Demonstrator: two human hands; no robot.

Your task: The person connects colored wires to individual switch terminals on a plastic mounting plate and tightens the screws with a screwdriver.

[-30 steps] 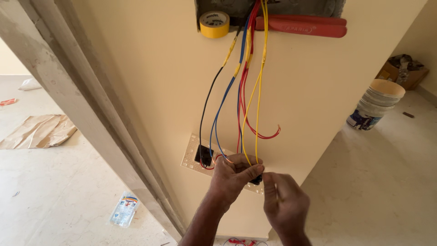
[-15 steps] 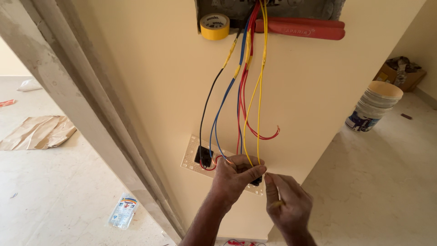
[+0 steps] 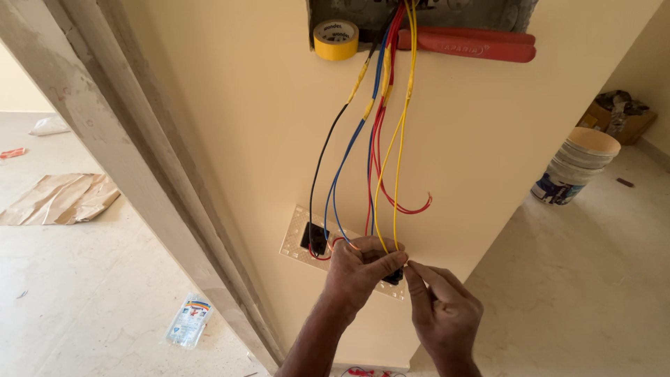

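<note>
The switch plate point(image 3: 296, 241) hangs flat against the wall, long axis left-right. The left hand point(image 3: 359, 269) grips its module; the right hand point(image 3: 440, 307) pinches a yellow wire point(image 3: 398, 160) running vertically.

One head-worn view only; it looks steeply down along a cream wall point(image 3: 230, 139) from above; the hands point(image 3: 401, 293) sit close at lower centre; the floor point(image 3: 91, 293) lies well below on both sides.
</note>
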